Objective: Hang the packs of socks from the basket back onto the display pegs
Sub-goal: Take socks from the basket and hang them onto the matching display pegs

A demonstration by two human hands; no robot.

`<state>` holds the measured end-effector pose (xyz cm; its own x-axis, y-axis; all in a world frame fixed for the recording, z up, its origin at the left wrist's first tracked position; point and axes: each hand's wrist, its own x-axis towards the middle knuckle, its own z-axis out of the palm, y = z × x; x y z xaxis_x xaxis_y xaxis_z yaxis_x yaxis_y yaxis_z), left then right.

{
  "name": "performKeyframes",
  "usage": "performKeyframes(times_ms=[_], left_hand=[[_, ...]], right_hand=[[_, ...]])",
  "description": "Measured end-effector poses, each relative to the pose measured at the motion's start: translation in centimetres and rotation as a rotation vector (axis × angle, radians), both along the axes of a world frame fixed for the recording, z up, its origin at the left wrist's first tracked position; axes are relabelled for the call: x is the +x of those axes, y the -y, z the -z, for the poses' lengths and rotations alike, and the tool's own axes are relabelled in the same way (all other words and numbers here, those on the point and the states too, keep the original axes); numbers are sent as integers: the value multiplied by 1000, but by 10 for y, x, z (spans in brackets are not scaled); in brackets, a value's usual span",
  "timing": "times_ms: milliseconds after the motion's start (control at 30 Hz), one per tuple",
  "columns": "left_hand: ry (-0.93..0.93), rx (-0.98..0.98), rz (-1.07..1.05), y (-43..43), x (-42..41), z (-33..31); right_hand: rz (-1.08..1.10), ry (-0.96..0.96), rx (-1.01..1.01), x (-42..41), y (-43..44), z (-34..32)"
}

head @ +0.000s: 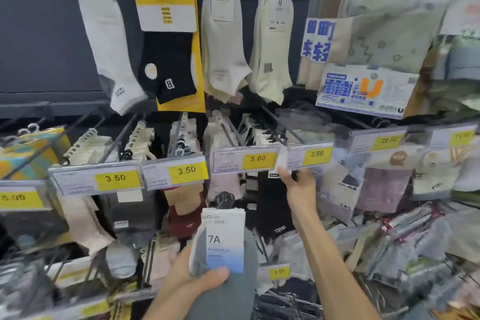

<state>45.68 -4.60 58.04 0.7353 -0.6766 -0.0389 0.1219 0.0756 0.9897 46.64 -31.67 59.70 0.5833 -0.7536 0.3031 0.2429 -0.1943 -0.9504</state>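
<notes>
My left hand (188,278) grips a pack of grey socks (225,244) with a white and blue card marked 7A and a black hook on top, held low in the middle in front of the display. My right hand (298,186) reaches up and forward to the peg row, its fingers pinching a white card (281,161) between the 5.80 price tag (245,161) and the 3.50 price tag (310,156). Black socks (270,202) hang just below that hand. No basket shows.
Rows of pegs carry sock packs: white, black and cream pairs (223,41) on top, cream and pink packs behind yellow price tags (174,173) in the middle. Clear plastic packs (374,44) crowd the right side. Lower pegs (145,254) hold more socks.
</notes>
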Motion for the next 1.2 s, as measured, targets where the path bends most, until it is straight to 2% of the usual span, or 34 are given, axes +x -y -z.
performKeyframes(times_ms=[167,367,433,500,567,633,700,867,967,1200], left_hand=[[2,-49,-2,-5,4,-6],[-22,-21,-81,-16,1,-7],[-27,-20,-119,-25,0,-5],[-7,-12,-180,-33,-3,-2],[26,1,-249,-42,-5,1],[75,9,-274,-48,-7,3],[85,6,-276,-59,-9,4],[-91,-77,-325,-86,-5,11],[-124,-106,-394,-91,-2,16],[-181,-104,-511,-115,-8,18]], right_hand=[[2,-16,-95,19,-1,2],[88,-231,-151,5,-18,11],[151,-151,-140,-22,-55,21],[53,-29,-135,-56,-106,25],[-157,-84,-167,-74,-155,19],[-281,-142,-230,-78,-184,13],[-314,-127,-202,-72,-196,9],[-449,-97,4,-64,-191,10],[-473,-71,86,-65,-192,14],[-529,-23,-135,-61,-218,11]])
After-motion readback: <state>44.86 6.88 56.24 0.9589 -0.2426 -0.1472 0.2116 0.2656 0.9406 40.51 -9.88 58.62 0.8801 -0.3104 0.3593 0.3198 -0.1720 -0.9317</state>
